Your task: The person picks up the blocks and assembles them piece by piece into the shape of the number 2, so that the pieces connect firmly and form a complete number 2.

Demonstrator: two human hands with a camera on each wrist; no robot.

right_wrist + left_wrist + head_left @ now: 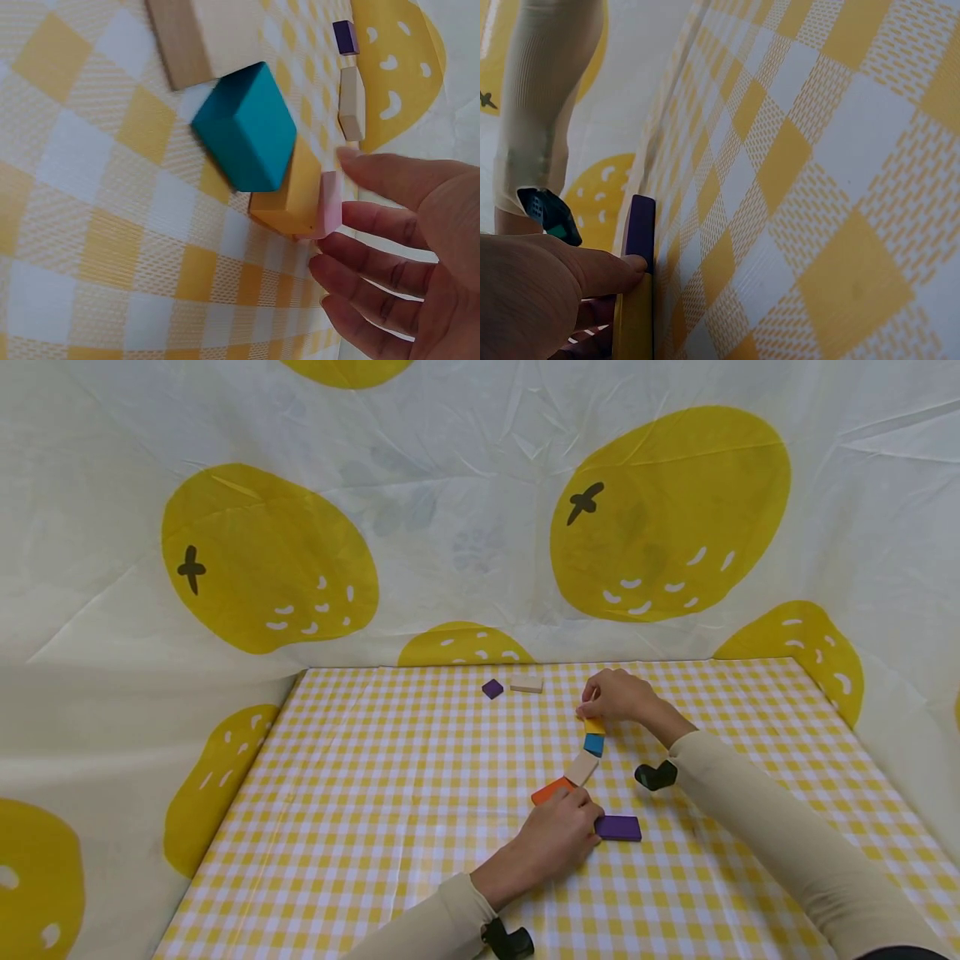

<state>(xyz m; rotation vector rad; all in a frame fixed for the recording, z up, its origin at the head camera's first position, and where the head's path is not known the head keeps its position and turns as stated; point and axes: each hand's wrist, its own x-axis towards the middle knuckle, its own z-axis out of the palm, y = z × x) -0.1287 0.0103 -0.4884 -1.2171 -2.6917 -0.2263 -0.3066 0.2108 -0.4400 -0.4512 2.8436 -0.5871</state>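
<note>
A curved row of flat rectangular blocks lies on the checked cloth. My left hand (558,833) pinches a yellow block (634,322) whose end meets a purple block (619,828); the thumb tip sits right at their joint. Beside those fingers lies an orange block (551,790), followed by a plain wooden block (582,768), a blue block (594,744) and another yellow block (289,196). At the row's far end, my right hand (622,695) has loosely bent fingers beside a pink block (328,206), its thumb apart from it.
Farther back, a small purple block (492,688) and a wooden block (527,684) lie near the table's rear edge. The yellow-and-white checked cloth (360,810) covers the table. Behind it hangs a fruit-printed sheet (465,527). Dark devices are strapped to both wrists.
</note>
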